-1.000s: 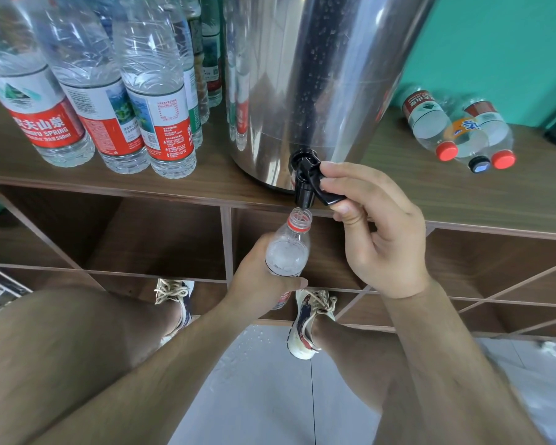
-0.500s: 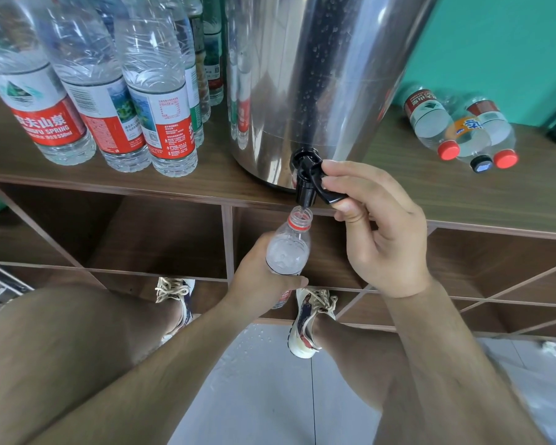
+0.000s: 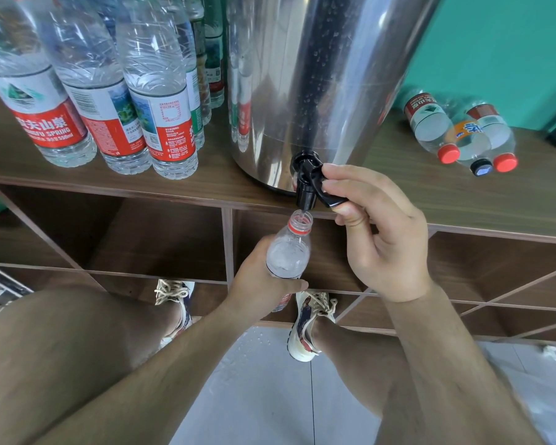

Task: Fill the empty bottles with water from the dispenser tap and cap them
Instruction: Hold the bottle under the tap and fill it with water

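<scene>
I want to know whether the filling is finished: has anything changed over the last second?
Nothing has visibly moved, been taken hold of or let go. The left hand still grips the open bottle under the tap, and the right hand still holds the lever.

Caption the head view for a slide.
Left hand holds an uncapped clear plastic bottle under the black tap of a cylindrical steel dispenser; right hand grips the lever.

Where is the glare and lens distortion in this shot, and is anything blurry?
Head view: glare streaks run down the steel dispenser, which mirrors the standing bottles; the wide lens leans those bottles left and the dispenser right; tap and held bottle are sharp.
</scene>
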Demonstrator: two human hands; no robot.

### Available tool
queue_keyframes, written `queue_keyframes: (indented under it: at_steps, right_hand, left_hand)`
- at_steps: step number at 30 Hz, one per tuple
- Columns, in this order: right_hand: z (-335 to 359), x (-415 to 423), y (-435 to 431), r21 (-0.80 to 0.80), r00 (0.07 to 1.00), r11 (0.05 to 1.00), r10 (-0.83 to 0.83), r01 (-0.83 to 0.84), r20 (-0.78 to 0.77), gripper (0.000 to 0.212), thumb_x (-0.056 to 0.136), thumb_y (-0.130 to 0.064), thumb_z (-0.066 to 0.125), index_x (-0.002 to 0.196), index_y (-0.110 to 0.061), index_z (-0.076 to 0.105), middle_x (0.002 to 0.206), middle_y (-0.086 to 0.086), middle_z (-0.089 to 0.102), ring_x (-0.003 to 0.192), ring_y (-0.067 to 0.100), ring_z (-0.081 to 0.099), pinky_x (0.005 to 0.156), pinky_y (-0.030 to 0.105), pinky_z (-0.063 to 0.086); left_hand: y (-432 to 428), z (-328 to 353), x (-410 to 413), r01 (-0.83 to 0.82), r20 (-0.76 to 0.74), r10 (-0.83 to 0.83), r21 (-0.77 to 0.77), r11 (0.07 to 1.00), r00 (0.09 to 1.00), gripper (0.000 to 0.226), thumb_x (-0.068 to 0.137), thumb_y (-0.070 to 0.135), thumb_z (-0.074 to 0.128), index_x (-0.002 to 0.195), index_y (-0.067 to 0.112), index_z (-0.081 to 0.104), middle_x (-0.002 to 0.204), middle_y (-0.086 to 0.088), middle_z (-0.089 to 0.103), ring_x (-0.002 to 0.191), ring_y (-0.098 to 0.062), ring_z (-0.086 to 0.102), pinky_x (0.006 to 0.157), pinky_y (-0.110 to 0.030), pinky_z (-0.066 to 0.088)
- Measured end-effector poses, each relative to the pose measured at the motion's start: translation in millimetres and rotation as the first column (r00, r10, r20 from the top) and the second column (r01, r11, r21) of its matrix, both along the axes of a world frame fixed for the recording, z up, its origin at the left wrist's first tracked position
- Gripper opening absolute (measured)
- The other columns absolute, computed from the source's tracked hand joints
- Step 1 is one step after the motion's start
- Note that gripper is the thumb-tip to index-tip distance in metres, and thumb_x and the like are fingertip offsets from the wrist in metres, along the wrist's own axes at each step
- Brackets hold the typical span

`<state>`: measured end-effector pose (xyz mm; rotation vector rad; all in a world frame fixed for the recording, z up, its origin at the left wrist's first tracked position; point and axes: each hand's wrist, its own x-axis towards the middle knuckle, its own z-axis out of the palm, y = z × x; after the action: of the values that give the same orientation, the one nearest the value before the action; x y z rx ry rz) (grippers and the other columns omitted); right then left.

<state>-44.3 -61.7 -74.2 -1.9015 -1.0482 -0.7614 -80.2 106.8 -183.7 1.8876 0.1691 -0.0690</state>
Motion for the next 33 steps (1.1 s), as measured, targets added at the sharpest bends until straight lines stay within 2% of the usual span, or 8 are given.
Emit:
queue_keyframes:
  at_steps: [5,12,19,28,33]
  right_hand:
    - [-0.6,0.6,-0.2,-0.003,1.0,1.0,-0.002,0.002,-0.007,0.022,0.106,-0.004,0.052,0.121,-0.008,0.068,0.134,0.008,0.065,0.112,0.023,0.07,0.081,0.044,0.061]
    - [0.3,0.4,-0.9,-0.01,1.0,1.0,-0.005,0.005,0.002,0.022,0.106,-0.002,0.053,0.121,-0.008,0.067,0.132,0.011,0.067,0.115,0.023,0.069,0.082,0.043,0.062]
    - [0.6,0.6,-1.4,-0.008,1.0,1.0,-0.007,0.008,0.011,0.023,0.105,0.001,0.054,0.121,-0.01,0.066,0.132,0.011,0.067,0.109,0.02,0.07,0.082,0.04,0.061]
    - [1.9,0.1,-0.8,-0.007,1.0,1.0,-0.017,0.017,0.016,0.023,0.105,0.001,0.054,0.12,-0.01,0.067,0.131,0.009,0.067,0.106,0.016,0.069,0.081,0.037,0.06]
    - [2.4,-0.5,-0.5,-0.009,1.0,1.0,-0.026,0.026,0.013,0.022,0.105,0.0,0.053,0.119,-0.009,0.068,0.132,0.008,0.066,0.106,0.015,0.069,0.081,0.039,0.06]
  left_hand:
    - [-0.5,1.4,-0.1,-0.001,-0.008,0.001,-0.02,1.0,1.0,0.079,0.073,0.017,0.092,0.132,0.036,0.044,0.123,0.015,0.057,0.117,-0.012,0.055,0.097,-0.028,0.045]
    - [-3.3,4.2,0.6,-0.002,0.007,0.002,-0.021,1.0,1.0,0.076,0.074,0.017,0.092,0.132,0.035,0.045,0.12,0.015,0.056,0.112,-0.011,0.055,0.095,-0.025,0.045]
    - [-1.8,2.5,0.3,-0.016,0.021,0.017,-0.05,0.999,1.0,0.077,0.073,0.016,0.092,0.126,0.04,0.042,0.113,0.024,0.055,0.111,-0.009,0.055,0.082,-0.011,0.041]
    - [-0.6,3.7,1.6,-0.046,0.023,0.049,-0.11,0.993,0.999,0.077,0.071,0.011,0.093,0.128,0.038,0.046,0.122,0.013,0.06,0.117,-0.014,0.057,0.096,-0.026,0.049]
    - [-0.4,2.8,1.2,-0.046,0.029,0.05,-0.122,0.991,0.998,0.078,0.071,0.013,0.093,0.13,0.035,0.049,0.119,0.017,0.061,0.115,-0.012,0.059,0.091,-0.021,0.049]
